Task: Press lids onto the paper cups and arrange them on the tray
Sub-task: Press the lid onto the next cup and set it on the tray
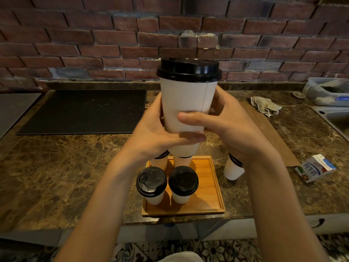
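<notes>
Both hands are up in the middle of the frame, wrapped around one tall white paper cup. The left hand grasps it low, thumb laid across the front. The right hand clasps it from the other side, its thumb just above the left one. The black lid sits on the cup's rim, level and upright against the brick wall.

Below the hands, at lower centre, is the wooden tray. Two lidded cups stand side by side at its near end, the left one and the right one. Two more stand behind them, largely hidden by the hands. Another lidded cup stands off the tray to the right, on the marble counter, partly behind the right wrist.

Further out: a black mat at upper left, a crumpled rag at upper right, a milk carton lying at the right.
</notes>
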Demonstrator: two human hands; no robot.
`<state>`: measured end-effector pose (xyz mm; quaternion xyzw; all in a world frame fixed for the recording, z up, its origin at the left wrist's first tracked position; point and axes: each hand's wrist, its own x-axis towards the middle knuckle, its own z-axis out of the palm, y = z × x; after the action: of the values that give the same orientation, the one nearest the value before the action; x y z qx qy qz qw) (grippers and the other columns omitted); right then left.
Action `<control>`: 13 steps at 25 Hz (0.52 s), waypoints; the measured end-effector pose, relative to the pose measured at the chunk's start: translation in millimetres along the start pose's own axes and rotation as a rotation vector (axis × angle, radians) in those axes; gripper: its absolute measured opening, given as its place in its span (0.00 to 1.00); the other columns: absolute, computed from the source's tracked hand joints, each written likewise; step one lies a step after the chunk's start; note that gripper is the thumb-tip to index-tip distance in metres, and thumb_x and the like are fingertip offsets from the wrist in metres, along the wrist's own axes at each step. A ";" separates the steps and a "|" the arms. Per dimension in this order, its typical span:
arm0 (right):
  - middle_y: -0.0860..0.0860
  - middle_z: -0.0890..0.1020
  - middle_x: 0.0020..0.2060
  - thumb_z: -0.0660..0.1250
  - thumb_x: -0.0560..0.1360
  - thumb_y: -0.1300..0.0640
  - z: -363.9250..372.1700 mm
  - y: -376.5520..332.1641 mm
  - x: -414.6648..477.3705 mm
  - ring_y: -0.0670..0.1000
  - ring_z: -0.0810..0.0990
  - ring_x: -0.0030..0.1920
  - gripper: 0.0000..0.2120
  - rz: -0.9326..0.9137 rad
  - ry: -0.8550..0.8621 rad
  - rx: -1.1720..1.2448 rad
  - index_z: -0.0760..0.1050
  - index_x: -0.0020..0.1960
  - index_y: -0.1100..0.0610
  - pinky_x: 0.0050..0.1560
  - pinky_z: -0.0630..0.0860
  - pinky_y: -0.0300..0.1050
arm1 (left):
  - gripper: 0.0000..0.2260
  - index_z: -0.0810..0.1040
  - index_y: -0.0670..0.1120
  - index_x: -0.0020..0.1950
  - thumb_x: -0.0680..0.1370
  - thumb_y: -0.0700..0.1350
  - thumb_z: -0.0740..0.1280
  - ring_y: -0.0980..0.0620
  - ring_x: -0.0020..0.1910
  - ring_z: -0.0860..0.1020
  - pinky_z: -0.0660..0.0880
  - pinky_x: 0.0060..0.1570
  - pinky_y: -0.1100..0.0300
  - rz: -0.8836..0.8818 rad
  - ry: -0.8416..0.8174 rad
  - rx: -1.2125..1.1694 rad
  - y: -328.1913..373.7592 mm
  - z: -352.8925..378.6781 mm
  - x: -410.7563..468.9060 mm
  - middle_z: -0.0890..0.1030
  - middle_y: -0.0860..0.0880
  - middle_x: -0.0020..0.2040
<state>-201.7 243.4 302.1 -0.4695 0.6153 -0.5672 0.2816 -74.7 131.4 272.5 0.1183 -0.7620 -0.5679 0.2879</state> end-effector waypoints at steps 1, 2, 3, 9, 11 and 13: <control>0.44 0.81 0.56 0.78 0.62 0.51 -1.3 1.4 0.4 0.44 0.80 0.58 0.32 -0.002 -0.020 0.015 0.72 0.64 0.47 0.55 0.80 0.44 | 0.39 0.67 0.54 0.66 0.60 0.48 0.81 0.61 0.57 0.77 0.77 0.48 0.68 -0.003 -0.014 0.003 -1.1 -1.4 -0.1 0.78 0.59 0.57; 0.43 0.82 0.55 0.78 0.62 0.52 -2.4 2.6 0.7 0.44 0.80 0.58 0.31 -0.007 -0.039 0.026 0.72 0.62 0.45 0.55 0.80 0.44 | 0.38 0.67 0.55 0.66 0.60 0.48 0.81 0.60 0.57 0.77 0.77 0.48 0.67 -0.006 -0.026 0.009 -2.3 -2.8 -0.2 0.78 0.59 0.57; 0.42 0.82 0.54 0.79 0.61 0.52 -3.6 3.7 0.8 0.44 0.81 0.57 0.30 -0.012 -0.057 0.033 0.73 0.61 0.44 0.54 0.80 0.43 | 0.38 0.67 0.55 0.66 0.59 0.49 0.80 0.59 0.58 0.78 0.77 0.49 0.66 -0.010 -0.036 0.016 -3.1 -3.8 -0.3 0.78 0.58 0.57; 0.42 0.83 0.53 0.79 0.61 0.55 -5.1 5.4 0.5 0.43 0.81 0.57 0.28 -0.021 -0.102 0.038 0.74 0.58 0.44 0.51 0.78 0.36 | 0.40 0.66 0.51 0.67 0.59 0.46 0.81 0.58 0.58 0.77 0.77 0.49 0.67 0.007 -0.054 0.023 -3.0 -6.0 -1.2 0.78 0.56 0.58; 0.42 0.83 0.53 0.78 0.63 0.56 -5.1 4.5 0.7 0.43 0.81 0.56 0.27 -0.028 -0.089 0.029 0.74 0.58 0.45 0.51 0.78 0.37 | 0.39 0.67 0.50 0.67 0.60 0.48 0.79 0.56 0.59 0.77 0.77 0.50 0.64 0.013 -0.049 0.000 -2.1 -5.4 -0.7 0.77 0.54 0.59; 0.44 0.83 0.54 0.77 0.62 0.54 -5.0 2.9 0.8 0.43 0.80 0.57 0.27 -0.020 -0.070 0.015 0.74 0.59 0.45 0.53 0.79 0.39 | 0.38 0.67 0.52 0.66 0.59 0.48 0.79 0.57 0.59 0.77 0.77 0.50 0.65 0.012 -0.043 0.000 -1.6 -4.8 0.0 0.77 0.54 0.59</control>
<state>-207.2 244.6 300.5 -0.4930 0.5962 -0.5577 0.3007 -72.2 127.0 271.9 0.1014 -0.7686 -0.5686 0.2751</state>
